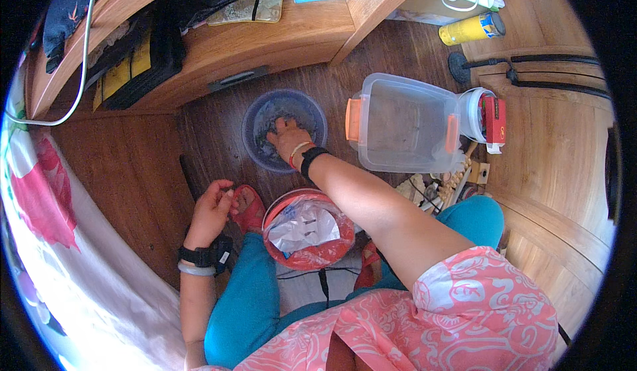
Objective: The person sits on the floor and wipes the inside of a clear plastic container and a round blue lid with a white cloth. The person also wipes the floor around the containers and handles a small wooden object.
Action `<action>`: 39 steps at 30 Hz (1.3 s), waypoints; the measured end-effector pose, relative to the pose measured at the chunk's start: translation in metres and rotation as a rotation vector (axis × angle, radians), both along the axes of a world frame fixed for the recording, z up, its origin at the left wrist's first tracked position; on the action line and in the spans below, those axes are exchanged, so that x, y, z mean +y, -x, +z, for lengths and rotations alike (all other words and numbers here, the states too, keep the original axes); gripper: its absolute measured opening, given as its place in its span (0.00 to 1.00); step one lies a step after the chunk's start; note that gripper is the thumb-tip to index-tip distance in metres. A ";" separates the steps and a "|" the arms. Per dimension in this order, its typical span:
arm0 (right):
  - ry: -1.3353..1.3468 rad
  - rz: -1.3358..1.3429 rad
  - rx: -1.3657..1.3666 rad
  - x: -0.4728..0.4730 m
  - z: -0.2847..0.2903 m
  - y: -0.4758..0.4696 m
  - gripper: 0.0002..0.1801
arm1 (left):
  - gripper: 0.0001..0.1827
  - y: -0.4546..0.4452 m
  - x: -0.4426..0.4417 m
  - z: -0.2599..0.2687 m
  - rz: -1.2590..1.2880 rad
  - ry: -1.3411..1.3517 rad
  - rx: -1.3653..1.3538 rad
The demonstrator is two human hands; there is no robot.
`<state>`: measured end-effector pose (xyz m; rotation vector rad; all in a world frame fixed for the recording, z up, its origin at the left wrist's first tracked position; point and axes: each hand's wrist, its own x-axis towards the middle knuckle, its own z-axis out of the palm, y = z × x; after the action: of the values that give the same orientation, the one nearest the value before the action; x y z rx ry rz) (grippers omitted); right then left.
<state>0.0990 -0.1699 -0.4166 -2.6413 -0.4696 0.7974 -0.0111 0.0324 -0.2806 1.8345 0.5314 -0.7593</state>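
A round blue-grey plastic basin (318, 114) stands on the dark wood floor, with what looks like water and dark bits inside. My right hand (290, 141) reaches into it with fingers spread and pointing down; whether the fingertips touch or pinch something in there is hidden. Between my legs sits a red bucket (274, 211) lined with clear plastic, and a crumpled white sheet (308, 229) lies in it. My left hand (214, 209) is raised beside my left foot in its red sandal (251, 214), fingers loosely curled, with no object visible in it.
Right of the basin is a clear plastic storage box (408, 122) with orange latches. Beyond it are a white bucket (470, 114), a red box (495, 122) and a yellow canister (468, 30). A wooden drawer unit (298, 42) borders the far side; a curtain (114, 251) hangs left.
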 end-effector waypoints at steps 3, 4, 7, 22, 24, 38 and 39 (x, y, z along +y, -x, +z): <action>-0.054 -0.190 0.163 0.005 -0.010 -0.009 0.18 | 0.12 0.000 0.000 -0.001 -0.003 0.001 -0.001; -0.075 -0.127 0.148 0.006 -0.012 -0.014 0.19 | 0.12 0.000 0.001 -0.001 0.011 0.013 0.016; -0.115 -0.035 0.214 0.001 -0.012 -0.025 0.16 | 0.12 0.001 0.000 -0.001 -0.003 -0.004 0.000; -0.066 -0.061 0.119 -0.007 0.002 -0.027 0.21 | 0.11 -0.001 -0.002 0.003 0.045 0.108 0.000; -0.036 -0.043 0.113 -0.006 -0.001 -0.027 0.22 | 0.11 0.000 0.000 -0.002 0.039 0.123 -0.038; 0.159 0.138 -0.170 0.001 0.021 -0.006 0.15 | 0.11 0.003 0.006 -0.008 0.033 0.118 -0.045; 0.089 0.122 -0.114 0.000 0.018 -0.009 0.15 | 0.11 0.003 0.006 -0.008 0.029 0.118 -0.047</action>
<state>0.1078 -0.1697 -0.3988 -2.7727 -0.6453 0.7217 -0.0144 0.0383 -0.2889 1.7279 0.4725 -0.7116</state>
